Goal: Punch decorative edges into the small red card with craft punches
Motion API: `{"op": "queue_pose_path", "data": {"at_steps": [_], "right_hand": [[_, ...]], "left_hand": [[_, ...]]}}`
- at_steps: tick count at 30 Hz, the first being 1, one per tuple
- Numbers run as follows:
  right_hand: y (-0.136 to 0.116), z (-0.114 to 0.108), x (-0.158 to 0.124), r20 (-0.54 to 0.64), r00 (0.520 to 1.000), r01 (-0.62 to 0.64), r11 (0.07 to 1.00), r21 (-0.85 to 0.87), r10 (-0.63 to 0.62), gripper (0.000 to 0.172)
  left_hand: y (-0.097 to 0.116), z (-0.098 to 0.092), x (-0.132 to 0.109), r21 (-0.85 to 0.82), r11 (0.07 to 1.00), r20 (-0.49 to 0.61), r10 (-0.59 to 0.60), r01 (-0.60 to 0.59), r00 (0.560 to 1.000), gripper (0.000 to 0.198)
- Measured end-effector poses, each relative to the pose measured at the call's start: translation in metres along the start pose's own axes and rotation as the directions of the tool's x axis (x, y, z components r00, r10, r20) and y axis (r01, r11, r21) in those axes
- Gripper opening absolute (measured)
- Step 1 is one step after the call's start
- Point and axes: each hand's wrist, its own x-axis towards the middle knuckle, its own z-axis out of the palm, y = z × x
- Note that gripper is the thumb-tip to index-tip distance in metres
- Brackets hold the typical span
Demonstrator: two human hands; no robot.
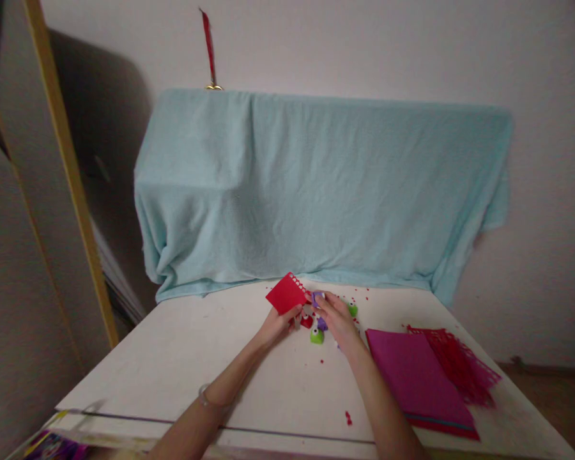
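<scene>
My left hand (278,324) pinches a small red paper card (287,293) with a row of punched holes along its top edge, held just above the white table (172,358). My right hand (338,319) is closed on a small purple punch (317,297) set against the card's right edge. Under and between my hands lie other small punches: a green one (317,337), a red one (306,321), and another green one (352,310) behind my right hand.
A magenta paper stack (416,377) lies right of my hands, with punched red paper pieces (460,364) beside it. Red paper bits dot the table. A light blue towel (316,191) drapes a bulky object at the back. Boards lean at the left.
</scene>
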Motion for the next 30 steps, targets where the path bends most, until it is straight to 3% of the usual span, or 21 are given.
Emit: {"op": "queue_pose_path", "data": {"at_steps": [9,13,17,26,30], "right_hand": [[-0.002,-0.003,0.000,-0.089,0.995,0.035,0.999,-0.005,-0.036,0.033],[0.001,-0.008,0.001,-0.146,0.985,0.068,0.981,-0.183,-0.096,0.041],[0.010,-0.010,0.004,-0.116,0.985,0.092,0.951,-0.294,-0.131,0.043],[0.018,-0.009,0.004,-0.035,0.993,0.096,0.929,-0.357,-0.116,0.043],[0.020,-0.008,0.004,-0.019,0.992,0.107,0.921,-0.375,-0.123,0.043]], "left_hand": [[-0.004,-0.002,0.004,-0.012,0.999,0.017,0.036,-0.036,0.999,0.045],[-0.005,-0.006,0.004,0.020,0.997,0.020,0.069,-0.070,0.997,0.047],[-0.009,-0.008,0.006,0.022,0.997,0.019,0.069,-0.069,0.997,0.047],[-0.008,-0.003,0.002,0.072,0.995,0.016,0.066,-0.067,0.998,0.043],[-0.011,-0.002,0.000,0.096,0.994,-0.041,0.050,-0.046,0.998,0.041]]}}
